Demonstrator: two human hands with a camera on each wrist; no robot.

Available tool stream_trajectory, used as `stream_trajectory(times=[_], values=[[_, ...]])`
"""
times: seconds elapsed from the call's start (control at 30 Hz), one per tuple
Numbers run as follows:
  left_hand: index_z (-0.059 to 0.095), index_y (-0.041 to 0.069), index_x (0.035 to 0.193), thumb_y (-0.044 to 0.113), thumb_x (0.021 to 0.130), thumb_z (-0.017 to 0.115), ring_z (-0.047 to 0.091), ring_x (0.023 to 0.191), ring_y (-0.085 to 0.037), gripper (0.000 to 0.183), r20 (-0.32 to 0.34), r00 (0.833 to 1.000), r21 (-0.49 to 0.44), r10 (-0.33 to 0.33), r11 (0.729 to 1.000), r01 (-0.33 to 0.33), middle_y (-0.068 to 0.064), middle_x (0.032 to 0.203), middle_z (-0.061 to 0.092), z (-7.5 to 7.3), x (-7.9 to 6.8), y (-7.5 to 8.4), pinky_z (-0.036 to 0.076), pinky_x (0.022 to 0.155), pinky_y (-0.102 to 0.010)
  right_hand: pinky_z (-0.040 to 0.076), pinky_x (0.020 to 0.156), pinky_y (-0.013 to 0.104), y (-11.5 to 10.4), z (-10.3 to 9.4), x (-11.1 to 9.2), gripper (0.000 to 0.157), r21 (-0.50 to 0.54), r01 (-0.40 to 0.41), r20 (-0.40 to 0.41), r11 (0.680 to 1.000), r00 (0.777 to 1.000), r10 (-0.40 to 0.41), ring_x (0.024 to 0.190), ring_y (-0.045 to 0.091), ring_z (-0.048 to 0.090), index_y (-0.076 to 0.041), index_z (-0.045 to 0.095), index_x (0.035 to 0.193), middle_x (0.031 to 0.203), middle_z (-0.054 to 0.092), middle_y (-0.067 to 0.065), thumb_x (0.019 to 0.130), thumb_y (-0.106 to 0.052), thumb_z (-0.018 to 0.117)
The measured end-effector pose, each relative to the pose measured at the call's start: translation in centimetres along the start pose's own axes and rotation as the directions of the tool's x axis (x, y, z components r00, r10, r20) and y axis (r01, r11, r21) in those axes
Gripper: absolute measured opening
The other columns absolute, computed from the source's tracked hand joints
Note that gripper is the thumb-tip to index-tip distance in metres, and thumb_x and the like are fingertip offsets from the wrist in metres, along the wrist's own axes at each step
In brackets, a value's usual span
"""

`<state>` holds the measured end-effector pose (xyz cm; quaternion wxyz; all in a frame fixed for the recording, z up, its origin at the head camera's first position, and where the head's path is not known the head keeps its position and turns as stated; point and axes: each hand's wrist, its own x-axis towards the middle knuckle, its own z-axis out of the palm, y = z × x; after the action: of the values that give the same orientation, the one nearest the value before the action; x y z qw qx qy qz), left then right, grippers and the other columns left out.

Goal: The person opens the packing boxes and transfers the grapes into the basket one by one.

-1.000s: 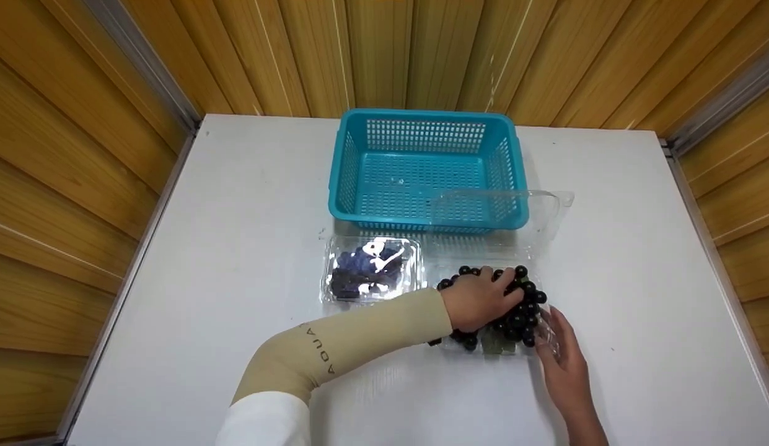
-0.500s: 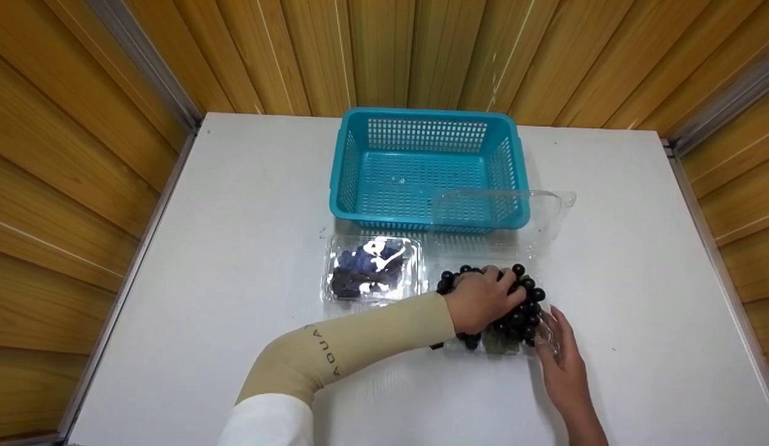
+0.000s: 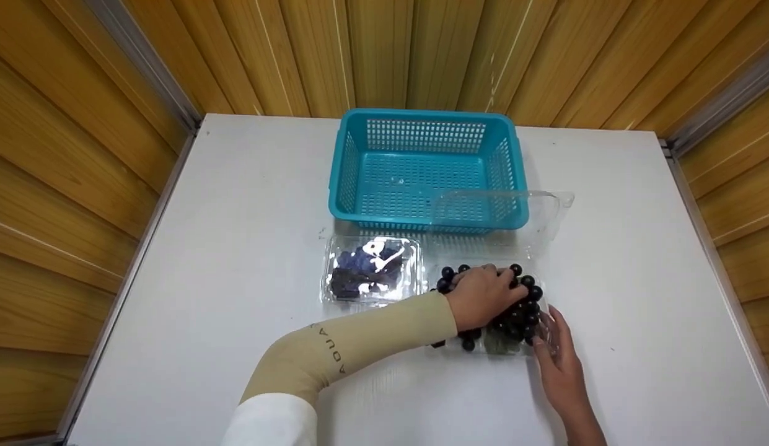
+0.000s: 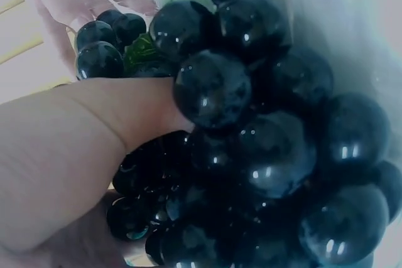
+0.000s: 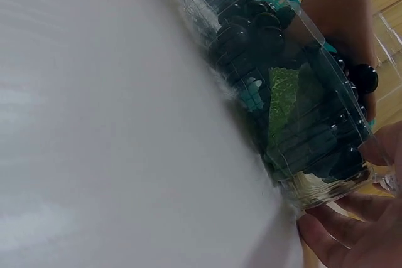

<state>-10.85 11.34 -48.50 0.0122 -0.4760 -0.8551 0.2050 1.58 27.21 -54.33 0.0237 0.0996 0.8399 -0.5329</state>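
Observation:
My left hand (image 3: 483,298), in a beige arm sleeve, grips a bunch of dark grapes (image 3: 515,319) from above, fingers spread and bent into it. The grapes lie in an open clear plastic box (image 5: 317,23). In the left wrist view, the thumb presses against glossy grapes (image 4: 273,155) that fill most of the picture. Under the bunch, a green leaf (image 5: 284,95) shows through the box wall. My right hand (image 3: 562,356) holds the right end of that box; in the right wrist view, its fingers (image 5: 330,233) wrap the corner with the thumb over the rim.
Left of the open box stands a closed clear box (image 3: 372,269) with dark purple contents. Behind both is a teal plastic basket (image 3: 396,218). The raised clear lid (image 3: 539,238) overlaps the basket's front right corner. Everything stands on a white table (image 3: 248,248) between wood-patterned walls (image 3: 384,56).
My left hand has shifted slightly to the right with the bunch, and the grapes around it have settled a little differently. My right hand has stayed nearly in place at the box's end.

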Motion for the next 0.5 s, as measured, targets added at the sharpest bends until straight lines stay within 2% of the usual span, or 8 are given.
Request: stream_trajectory(times=[0.3, 0.5], values=[[0.04, 0.034, 0.129, 0.033, 0.096, 0.054, 0.06, 0.083, -0.012, 0.036, 0.07, 0.997, -0.041, -0.025, 0.999, 0.028, 0.006, 0.115, 0.058, -0.15, 0.71, -0.12, 0.053, 0.049, -0.026, 0.029, 0.095, -0.001, 0.02, -0.06, 0.17, 0.062, -0.027, -0.048, -0.003, 0.998, 0.999, 0.048, 0.145, 0.034, 0.026, -0.019, 0.007, 0.157, 0.159, 0.024, 0.015, 0.105, -0.025, 0.04], [0.04, 0.034, 0.133, 0.03, 0.093, 0.059, 0.06, 0.081, -0.011, 0.044, 0.059, 0.998, -0.078, 0.028, 0.997, -0.023, 0.005, 0.116, 0.059, -0.2, 0.83, -0.83, 0.053, 0.056, -0.023, 0.031, 0.093, -0.001, -0.1, -0.09, 0.08, 0.061, -0.013, -0.058, -0.01, 0.998, 0.998, 0.058, 0.145, 0.035, 0.026, -0.019, 0.007, 0.157, 0.159, 0.025, 0.015, 0.105, -0.025, 0.039]])
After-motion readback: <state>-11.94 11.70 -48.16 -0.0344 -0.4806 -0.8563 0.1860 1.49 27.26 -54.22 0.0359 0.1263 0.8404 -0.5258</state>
